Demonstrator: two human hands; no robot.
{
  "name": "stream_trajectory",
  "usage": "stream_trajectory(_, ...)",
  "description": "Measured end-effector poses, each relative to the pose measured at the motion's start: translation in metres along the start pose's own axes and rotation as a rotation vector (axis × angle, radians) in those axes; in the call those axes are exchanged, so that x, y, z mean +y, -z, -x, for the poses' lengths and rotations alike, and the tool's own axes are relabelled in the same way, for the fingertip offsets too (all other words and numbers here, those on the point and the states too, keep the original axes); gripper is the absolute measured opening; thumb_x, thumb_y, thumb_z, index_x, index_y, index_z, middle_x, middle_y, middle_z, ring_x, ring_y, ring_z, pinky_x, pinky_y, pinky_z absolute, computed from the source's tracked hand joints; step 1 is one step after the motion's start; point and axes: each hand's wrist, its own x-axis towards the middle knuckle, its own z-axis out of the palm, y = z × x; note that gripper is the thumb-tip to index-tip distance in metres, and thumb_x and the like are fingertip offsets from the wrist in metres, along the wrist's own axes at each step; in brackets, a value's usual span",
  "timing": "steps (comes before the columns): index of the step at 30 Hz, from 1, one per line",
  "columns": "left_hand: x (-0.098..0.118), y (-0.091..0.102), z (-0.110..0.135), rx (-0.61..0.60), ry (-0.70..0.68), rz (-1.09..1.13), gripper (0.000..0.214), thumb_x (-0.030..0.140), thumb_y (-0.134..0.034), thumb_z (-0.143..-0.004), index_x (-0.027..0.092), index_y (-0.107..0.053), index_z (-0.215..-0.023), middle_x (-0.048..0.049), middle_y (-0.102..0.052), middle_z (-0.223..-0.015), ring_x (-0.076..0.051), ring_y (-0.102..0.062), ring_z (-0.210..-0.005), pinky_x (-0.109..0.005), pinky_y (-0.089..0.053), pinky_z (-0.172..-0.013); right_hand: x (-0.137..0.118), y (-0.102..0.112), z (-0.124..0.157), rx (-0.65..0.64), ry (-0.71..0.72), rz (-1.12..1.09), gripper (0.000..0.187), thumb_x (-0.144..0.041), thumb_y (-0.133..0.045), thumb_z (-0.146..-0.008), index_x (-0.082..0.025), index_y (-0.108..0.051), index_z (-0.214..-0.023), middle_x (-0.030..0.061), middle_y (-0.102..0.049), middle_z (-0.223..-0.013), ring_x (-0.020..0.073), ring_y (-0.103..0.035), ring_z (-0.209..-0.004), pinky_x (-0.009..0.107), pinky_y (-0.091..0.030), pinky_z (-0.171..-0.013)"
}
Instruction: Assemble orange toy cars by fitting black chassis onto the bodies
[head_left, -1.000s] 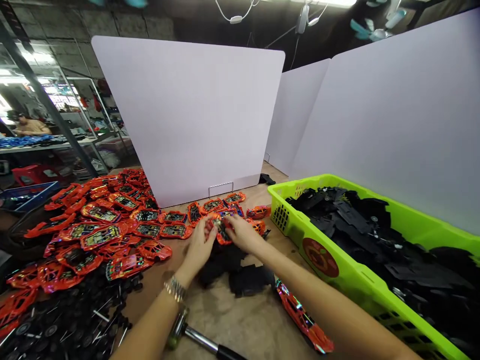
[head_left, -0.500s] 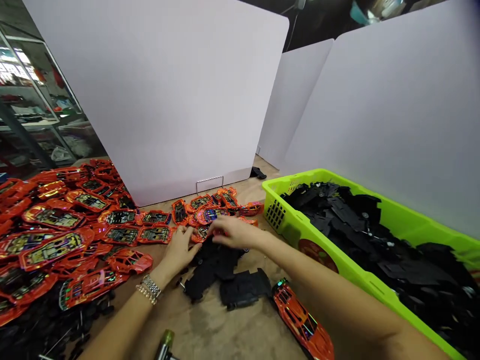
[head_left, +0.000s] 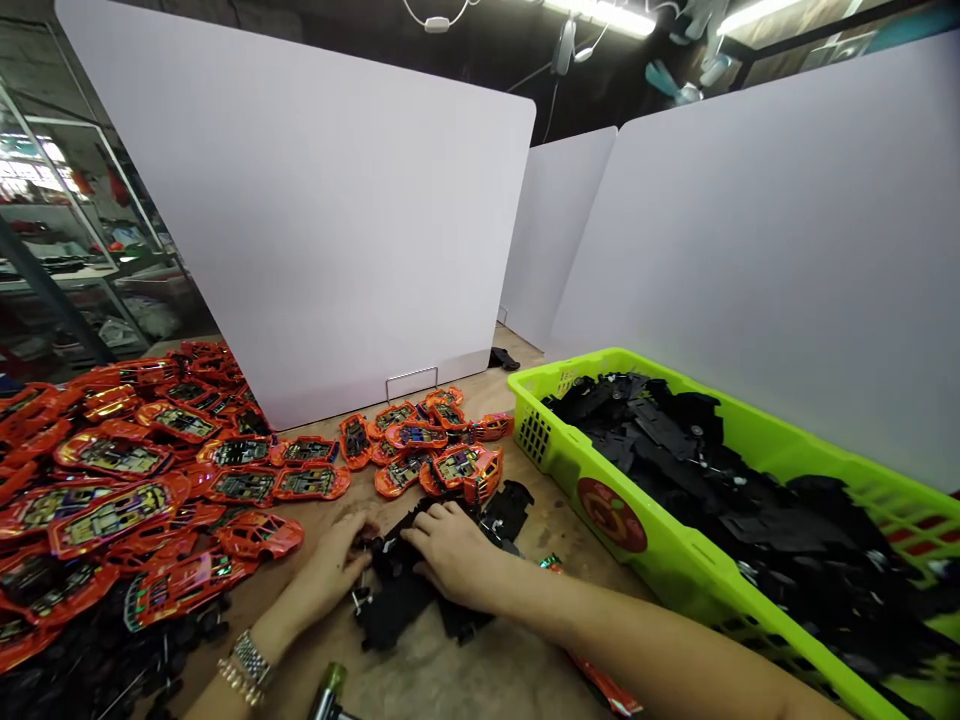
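Black plastic toy-car chassis pieces [head_left: 394, 618] lie flat, overlapping in a loose heap on the wooden bench [head_left: 427, 675].

Our left hand [head_left: 330, 565] and right hand [head_left: 450, 555] close together, palms down, with our right forearm [head_left: 637, 630] reaching in from the side.

The wooden table [head_left: 551, 530] is crowded: red toy car bodies [head_left: 112, 510] heaped at the left, loose black wheels [head_left: 67, 675] just below them, black plastic car bases [head_left: 397, 610] mid-table — and a green plastic crate [head_left: 570, 470] at the right, full of more bases.
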Motion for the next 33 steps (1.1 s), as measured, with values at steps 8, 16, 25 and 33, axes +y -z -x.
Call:
stream_trajectory(8, -0.004, 0.021, -0.001, 0.213, 0.105, 0.124, 0.021, 0.022, -0.057, -0.056, 0.021, -0.064, -0.076, -0.0035, -0.068, -0.075, -0.023, -0.066, -0.076, -0.040, -0.055, -0.077, 0.073, 0.022, 0.039, 0.117, -0.410, -0.185, 0.083, -0.015, -0.075, -0.071, -0.022, -0.042, -0.147, 0.0196, -0.042, -0.143, 0.0337, -0.049, -0.127, 0.047, -0.044, -0.099)
stream_trajectory(16, 0.030, 0.040, -0.032, 0.152, 0.202, 0.364, 0.028, 0.038, -0.070, -0.065, 0.020, -0.061, -0.084, -0.0020, -0.066, -0.080, -0.020, -0.067, -0.075, -0.033, -0.055, -0.068, 0.103, 0.062, 0.027, 0.055, -0.364, -0.401, 0.075, -0.025, -0.075, -0.068, -0.023, -0.054, -0.141, 0.0095, -0.065, -0.124, 0.0273, -0.063, -0.112, 0.037, -0.047, -0.098)
stream_trajectory(25, 0.045, -0.014, -0.008, 0.039, 0.029, 0.095, 0.021, 0.034, -0.055, -0.082, 0.021, -0.067, -0.094, -0.0074, -0.071, -0.099, -0.024, -0.065, -0.095, -0.037, -0.052, -0.085, 0.115, 0.056, -0.061, 0.249, -0.256, -0.106, 0.045, -0.028, -0.071, -0.082, -0.019, -0.066, -0.125, 0.0132, -0.061, -0.120, 0.0271, -0.058, -0.113, 0.041, -0.044, -0.100)
stream_trajectory(33, -0.001, 0.027, 0.035, 0.118, 0.185, -0.037, 0.026, 0.039, -0.057, -0.083, 0.021, -0.064, -0.101, -0.0087, -0.070, -0.104, -0.026, -0.065, -0.098, -0.044, -0.051, -0.093, 0.106, 0.042, -0.062, 0.285, -0.235, -0.130, 0.048, -0.029, -0.072, -0.084, -0.019, -0.059, -0.129, 0.0161, -0.050, -0.133, 0.0311, -0.050, -0.123, 0.048, -0.040, -0.103)
